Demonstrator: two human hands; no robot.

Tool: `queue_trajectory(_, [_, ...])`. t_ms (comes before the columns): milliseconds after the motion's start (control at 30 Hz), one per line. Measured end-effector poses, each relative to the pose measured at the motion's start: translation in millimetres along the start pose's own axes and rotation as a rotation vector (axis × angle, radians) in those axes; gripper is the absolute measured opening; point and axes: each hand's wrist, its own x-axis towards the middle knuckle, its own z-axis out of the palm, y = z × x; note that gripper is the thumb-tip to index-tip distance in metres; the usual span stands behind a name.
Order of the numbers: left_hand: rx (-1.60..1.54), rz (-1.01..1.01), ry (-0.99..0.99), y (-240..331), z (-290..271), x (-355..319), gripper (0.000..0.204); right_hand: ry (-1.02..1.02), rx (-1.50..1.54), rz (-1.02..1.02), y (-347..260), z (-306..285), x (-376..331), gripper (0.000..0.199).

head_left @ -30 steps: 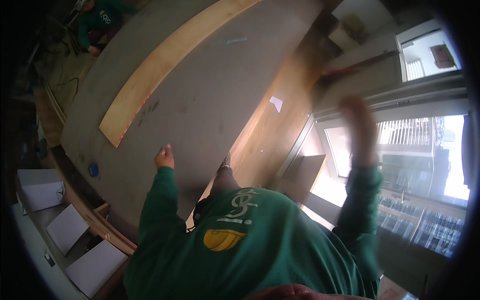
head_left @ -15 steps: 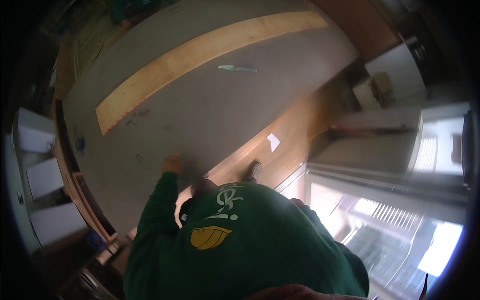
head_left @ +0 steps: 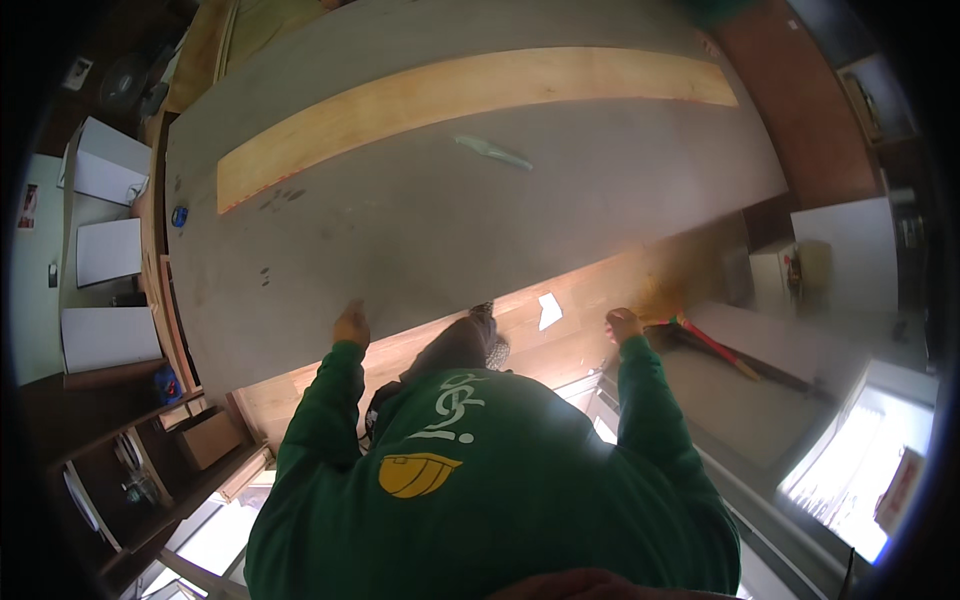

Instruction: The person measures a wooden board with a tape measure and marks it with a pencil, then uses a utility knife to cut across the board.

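Note:
My left hand (head_left: pixel 351 327) is above the near edge of a large grey-brown table (head_left: pixel 400 230), fingers stretched forward and nothing seen in them. Past the table's near edge, on the right, my right hand (head_left: pixel 624 325) hangs over the floor with its fingers curled in and no object showing. Beside it lies what looks like a broom with a red handle (head_left: pixel 712 344). Across the table's far half stretches a long, pale wooden board (head_left: pixel 480 85). A slim, pale green tool (head_left: pixel 493 152) rests in front of the board; its exact kind is unclear.
Near the table's left edge sits a small blue object (head_left: pixel 179 216). A white scrap (head_left: pixel 550 311) lies on the wooden floor (head_left: pixel 520 340). Shelving with a cardboard box (head_left: pixel 208 438) stands at lower left, and white panels (head_left: pixel 108 250) line the left side.
The view has turned, so the table and board sit differently in it. My right hand, hidden before, now shows out to the right. My left hand remains by the near table edge.

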Motion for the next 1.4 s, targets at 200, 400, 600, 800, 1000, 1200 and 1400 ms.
queue_trajectory(200, [-0.015, 0.073, -0.127, 65.1, 46.1, 91.9, 0.046, -0.132, -0.22, -0.312, -90.9, 51.3, 51.9, 0.026])
queue_trajectory(400, [0.112, 0.2, -0.46, 186.3, 82.1, 275.8, 0.057, -0.198, -0.507, -0.513, -241.2, 77.2, 98.4, 0.032])
queue_trajectory(600, [0.337, 0.497, -0.385, 268.6, 92.0, 451.3, 0.075, -0.156, -0.764, -0.773, -347.4, 161.3, 189.8, 0.045])
queue_trajectory(800, [0.534, 0.383, -0.41, 338.4, 146.8, 538.0, 0.114, -0.149, -0.799, -0.792, -353.4, 185.1, 250.2, 0.037])
queue_trajectory(1000, [0.708, 0.327, -0.45, 345.1, 193.4, 593.2, 0.135, -0.324, -0.435, -0.454, -345.6, 169.8, 265.5, 0.027])
queue_trajectory(1200, [0.692, 0.267, -0.462, 347.7, 193.9, 630.5, 0.137, -0.459, 0.632, 0.055, -331.0, 90.7, 309.5, 0.03])
queue_trajectory(1400, [0.69, 0.209, -0.528, 376.3, 195.5, 633.3, 0.132, -0.458, 0.966, 0.044, -368.9, 107.3, 353.7, 0.035])
